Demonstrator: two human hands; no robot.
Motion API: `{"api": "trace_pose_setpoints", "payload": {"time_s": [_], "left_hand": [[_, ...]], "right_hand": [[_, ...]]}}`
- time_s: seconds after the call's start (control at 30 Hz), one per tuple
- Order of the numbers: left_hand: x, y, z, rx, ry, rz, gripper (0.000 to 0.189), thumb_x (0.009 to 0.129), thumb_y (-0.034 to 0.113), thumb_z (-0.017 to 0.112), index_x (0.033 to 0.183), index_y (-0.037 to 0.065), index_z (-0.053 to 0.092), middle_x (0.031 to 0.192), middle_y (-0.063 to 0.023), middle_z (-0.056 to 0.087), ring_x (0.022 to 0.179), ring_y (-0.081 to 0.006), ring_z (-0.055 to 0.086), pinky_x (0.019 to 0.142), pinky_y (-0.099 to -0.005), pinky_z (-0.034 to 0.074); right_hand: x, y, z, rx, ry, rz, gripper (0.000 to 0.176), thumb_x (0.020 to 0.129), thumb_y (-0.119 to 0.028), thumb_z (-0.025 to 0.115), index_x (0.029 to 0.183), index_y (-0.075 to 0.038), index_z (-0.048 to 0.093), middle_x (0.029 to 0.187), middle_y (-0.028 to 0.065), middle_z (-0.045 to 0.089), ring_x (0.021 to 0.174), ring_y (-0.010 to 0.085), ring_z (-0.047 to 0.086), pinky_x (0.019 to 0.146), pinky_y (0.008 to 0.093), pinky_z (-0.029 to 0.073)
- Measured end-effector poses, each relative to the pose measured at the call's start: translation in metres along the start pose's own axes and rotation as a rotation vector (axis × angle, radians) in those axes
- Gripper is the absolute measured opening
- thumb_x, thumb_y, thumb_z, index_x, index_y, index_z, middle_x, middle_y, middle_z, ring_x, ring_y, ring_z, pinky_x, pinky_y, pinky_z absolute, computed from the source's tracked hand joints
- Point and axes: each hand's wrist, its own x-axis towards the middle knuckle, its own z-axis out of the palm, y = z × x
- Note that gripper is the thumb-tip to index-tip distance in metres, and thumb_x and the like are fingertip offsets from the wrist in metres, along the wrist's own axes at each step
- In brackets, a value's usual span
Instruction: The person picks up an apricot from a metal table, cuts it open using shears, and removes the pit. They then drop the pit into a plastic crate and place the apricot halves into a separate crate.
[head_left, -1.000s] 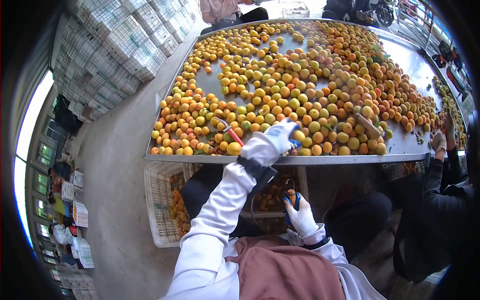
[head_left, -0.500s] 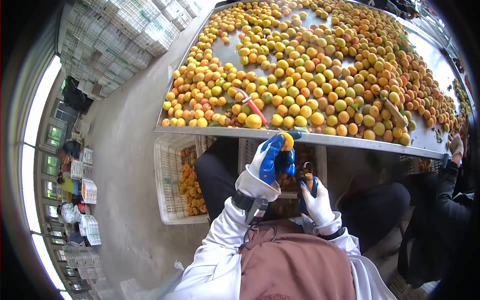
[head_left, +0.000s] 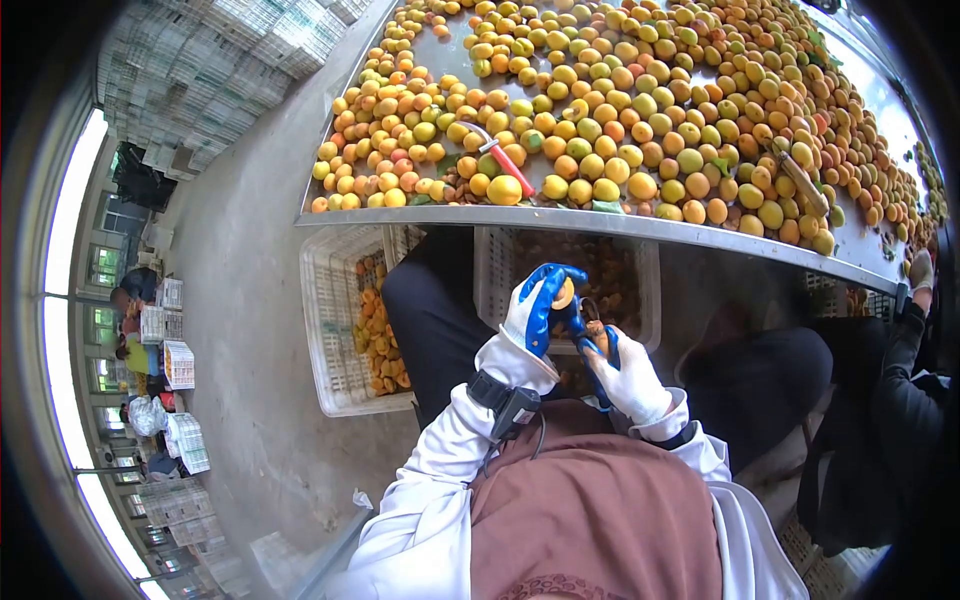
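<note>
In a white glove with a blue coated palm, my left hand (head_left: 541,304) is closed around a yellow apricot (head_left: 563,293), in front of the table edge and above a crate. My right hand (head_left: 631,378), gloved the same way, grips a small tool with a curved metal end and a brown handle (head_left: 597,334). The tool's metal end is close beside the left fingers and the apricot. On the metal table (head_left: 420,215), apricots (head_left: 630,130) lie spread in a thick layer. A red-handled tool with a curved blade (head_left: 508,168) rests among them near the front edge.
Below the table stand a white crate with apricot pieces (head_left: 318,340) and another white crate (head_left: 650,290). A wooden-handled tool (head_left: 801,182) lies among the fruit. At right is another person's gloved hand (head_left: 921,270). Stacked crates (head_left: 220,75) stand beyond the concrete floor (head_left: 250,250).
Both hands have drawn closer together, the left moving away from the table edge with the apricot. The tool in my right hand is now right beside it. The view has tilted downward.
</note>
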Motion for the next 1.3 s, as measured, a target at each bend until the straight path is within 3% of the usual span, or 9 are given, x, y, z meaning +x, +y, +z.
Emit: {"api": "trace_pose_setpoints", "payload": {"time_s": [0.17, 0.33, 0.5, 0.87, 0.93, 1.07, 1.17, 1.23, 1.3], "left_hand": [[0.002, -0.025, 0.006, -0.256, 0.075, -0.097, 0.038, 0.105, 0.035, 0.049, 0.11, 0.001, 0.063, 0.089, -0.0115, 0.066, 0.077, -0.0247, 0.066, 0.075, -0.0396, 0.058], [0.001, -0.033, 0.016, -0.093, 0.072, -0.027, 0.043, 0.103, 0.045, 0.052, 0.107, 0.005, 0.066, 0.087, -0.0092, 0.069, 0.075, -0.024, 0.069, 0.07, -0.0362, 0.06], [-0.004, -0.023, 0.034, -0.404, 0.154, -0.199, 0.053, 0.101, 0.058, 0.048, 0.098, 0.009, 0.068, 0.085, -0.0077, 0.068, 0.073, -0.0229, 0.067, 0.068, -0.0369, 0.059], [-0.004, -0.019, 0.038, -0.35, 0.275, -0.156, 0.053, 0.102, 0.056, 0.048, 0.078, 0.01, 0.062, 0.08, -0.0087, 0.064, 0.072, -0.0239, 0.061, 0.069, -0.0382, 0.053], [-0.004, -0.02, 0.037, -0.349, 0.25, -0.146, 0.054, 0.102, 0.056, 0.048, 0.077, 0.01, 0.06, 0.079, -0.0089, 0.064, 0.072, -0.0233, 0.061, 0.068, -0.0379, 0.053], [-0.007, -0.013, 0.04, -0.22, 0.295, -0.139, 0.056, 0.102, 0.056, 0.048, 0.075, 0.009, 0.058, 0.071, -0.01, 0.061, 0.065, -0.0226, 0.06, 0.062, -0.036, 0.051], [-0.005, -0.011, 0.035, -0.108, 0.275, -0.146, 0.057, 0.102, 0.057, 0.048, 0.076, 0.007, 0.06, 0.068, -0.0105, 0.061, 0.062, -0.0221, 0.06, 0.058, -0.0348, 0.051], [-0.003, -0.01, 0.032, 0.031, 0.24, -0.132, 0.06, 0.101, 0.059, 0.047, 0.079, 0.005, 0.062, 0.071, -0.0109, 0.063, 0.064, -0.0217, 0.063, 0.057, -0.0341, 0.052], [-0.001, -0.005, 0.043, -0.035, 0.226, -0.099, 0.063, 0.102, 0.059, 0.044, 0.077, 0.005, 0.064, 0.07, -0.0097, 0.064, 0.063, -0.0208, 0.063, 0.059, -0.0333, 0.052]], "right_hand": [[0.0, -0.002, 0.002, -0.028, -0.023, -0.008, 0.028, 0.096, -0.02, 0.065, 0.112, 0.003, 0.063, 0.094, 0.0213, 0.071, 0.084, 0.0327, 0.07, 0.075, 0.04, 0.053], [0.001, 0.002, 0.004, -0.005, -0.016, -0.052, 0.028, 0.096, -0.021, 0.064, 0.11, 0.003, 0.063, 0.095, 0.0235, 0.07, 0.088, 0.0394, 0.07, 0.076, 0.0422, 0.053], [0.002, 0.007, 0.007, -0.035, 0.005, -0.05, 0.027, 0.096, -0.022, 0.064, 0.105, 0.004, 0.063, 0.093, 0.0249, 0.07, 0.086, 0.0409, 0.069, 0.074, 0.0433, 0.052], [0.002, 0.013, 0.013, 0.001, 0.008, -0.066, 0.03, 0.097, -0.023, 0.062, 0.107, 0.004, 0.06, 0.09, 0.0267, 0.069, 0.086, 0.0436, 0.068, 0.073, 0.0457, 0.052], [0.0, 0.005, 0.009, -0.205, -0.067, -0.016, 0.026, 0.1, -0.018, 0.059, 0.115, 0.003, 0.059, 0.096, 0.0181, 0.071, 0.086, 0.0265, 0.069, 0.077, 0.0417, 0.053], [0.001, 0.009, 0.009, -0.293, -0.12, 0.005, 0.027, 0.1, -0.017, 0.058, 0.115, 0.004, 0.058, 0.098, 0.0193, 0.071, 0.087, 0.027, 0.069, 0.077, 0.041, 0.054], [0.002, 0.014, 0.007, -0.027, -0.156, -0.028, 0.031, 0.099, -0.024, 0.059, 0.109, 0.005, 0.06, 0.09, 0.0219, 0.07, 0.081, 0.0371, 0.069, 0.072, 0.0442, 0.052], [0.003, 0.016, 0.006, 0.321, -0.235, 0.131, 0.031, 0.101, -0.028, 0.058, 0.107, 0.002, 0.063, 0.084, 0.0091, 0.068, 0.073, 0.0209, 0.065, 0.065, 0.0374, 0.051], [0.004, 0.018, 0.006, 0.458, -0.202, 0.182, 0.031, 0.102, -0.03, 0.058, 0.105, 0.0, 0.063, 0.081, 0.0047, 0.065, 0.07, 0.0151, 0.061, 0.062, 0.0331, 0.049]]}}
